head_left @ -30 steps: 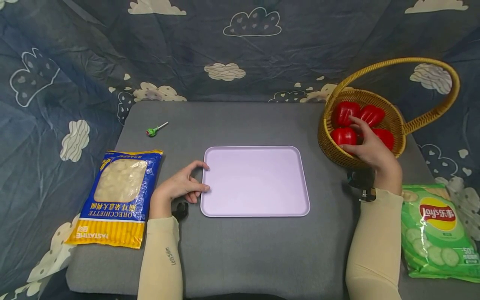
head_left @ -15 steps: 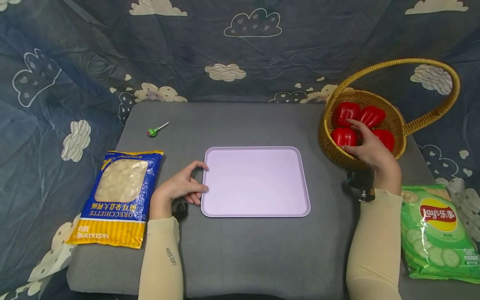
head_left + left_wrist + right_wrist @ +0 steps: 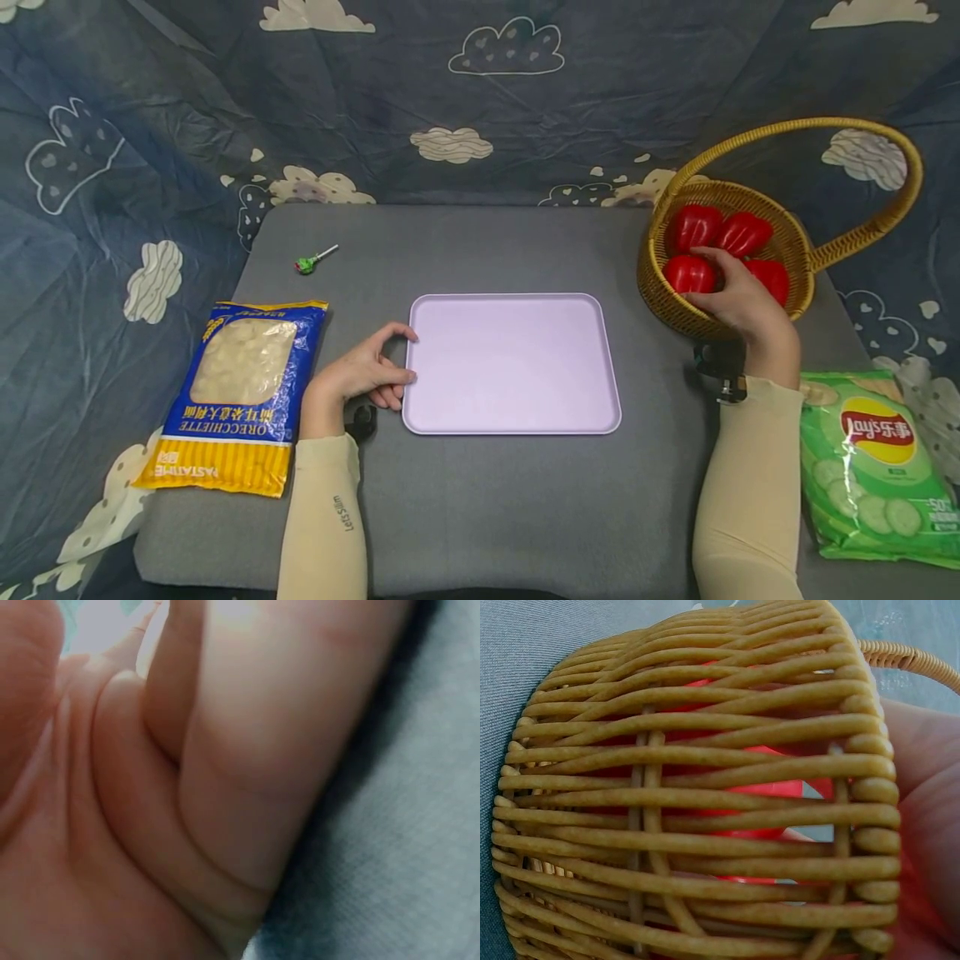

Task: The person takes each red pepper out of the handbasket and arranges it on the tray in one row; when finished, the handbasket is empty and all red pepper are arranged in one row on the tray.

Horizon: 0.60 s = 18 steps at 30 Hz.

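A lilac rectangular tray [image 3: 517, 367] lies flat on the grey table. My left hand [image 3: 356, 375] holds its left rim, index finger and thumb spread along the edge, the other fingers folded below. In the left wrist view, the curled fingers [image 3: 247, 712] fill most of the picture. At the right, my right hand [image 3: 746, 304] reaches into a wicker basket [image 3: 660, 304] and grips the near-left red bell pepper [image 3: 688, 275], thumb in front and index finger behind. In the right wrist view the woven basket wall [image 3: 697, 802] covers most of that hand and the peppers.
Several other red bell peppers, such as the back-left pepper [image 3: 696, 227], share the basket, whose tall handle [image 3: 795, 125] arches above. A blue and yellow pasta bag [image 3: 240, 392] lies left, a green lollipop [image 3: 306, 265] behind it. A green chip bag [image 3: 873, 467] lies right, beside my right arm.
My right index finger has come down and nearer, from over the back pepper to the near-left one, narrowing its gap to the thumb. The left hand and tray stay in place.
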Available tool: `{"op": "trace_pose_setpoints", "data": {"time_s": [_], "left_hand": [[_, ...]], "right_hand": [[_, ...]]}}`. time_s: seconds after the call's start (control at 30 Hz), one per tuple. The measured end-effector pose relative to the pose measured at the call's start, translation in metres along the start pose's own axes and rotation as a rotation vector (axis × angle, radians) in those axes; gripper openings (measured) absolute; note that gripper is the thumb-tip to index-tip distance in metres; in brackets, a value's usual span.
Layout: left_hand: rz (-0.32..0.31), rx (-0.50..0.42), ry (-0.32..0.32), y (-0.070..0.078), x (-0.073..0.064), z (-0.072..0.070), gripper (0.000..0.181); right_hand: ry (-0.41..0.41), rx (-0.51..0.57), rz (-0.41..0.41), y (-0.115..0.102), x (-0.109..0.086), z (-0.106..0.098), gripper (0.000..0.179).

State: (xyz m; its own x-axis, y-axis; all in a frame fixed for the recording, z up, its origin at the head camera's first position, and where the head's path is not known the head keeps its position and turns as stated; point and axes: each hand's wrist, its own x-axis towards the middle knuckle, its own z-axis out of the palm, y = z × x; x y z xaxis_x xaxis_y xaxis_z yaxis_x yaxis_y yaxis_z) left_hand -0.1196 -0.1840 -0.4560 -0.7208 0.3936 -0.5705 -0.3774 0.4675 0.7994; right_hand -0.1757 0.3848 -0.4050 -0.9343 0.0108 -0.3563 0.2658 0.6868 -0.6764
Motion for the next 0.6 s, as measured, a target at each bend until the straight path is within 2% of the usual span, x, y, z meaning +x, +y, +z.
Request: {"op": "trace_pose_setpoints", "data": {"time_s": [0.23, 0.6], "left_hand": [[0.018, 0.01, -0.002, -0.0008, 0.0006, 0.0003, 0.064], [0.017, 0.002, -0.006, -0.0006, 0.0007, 0.0007, 0.064]], "right_hand": [[0.011, -0.025, 0.003, -0.0016, -0.0004, 0.0, 0.094], [0.079, -0.028, 0.036, -0.0019, -0.0047, 0.0024, 0.09]]}}
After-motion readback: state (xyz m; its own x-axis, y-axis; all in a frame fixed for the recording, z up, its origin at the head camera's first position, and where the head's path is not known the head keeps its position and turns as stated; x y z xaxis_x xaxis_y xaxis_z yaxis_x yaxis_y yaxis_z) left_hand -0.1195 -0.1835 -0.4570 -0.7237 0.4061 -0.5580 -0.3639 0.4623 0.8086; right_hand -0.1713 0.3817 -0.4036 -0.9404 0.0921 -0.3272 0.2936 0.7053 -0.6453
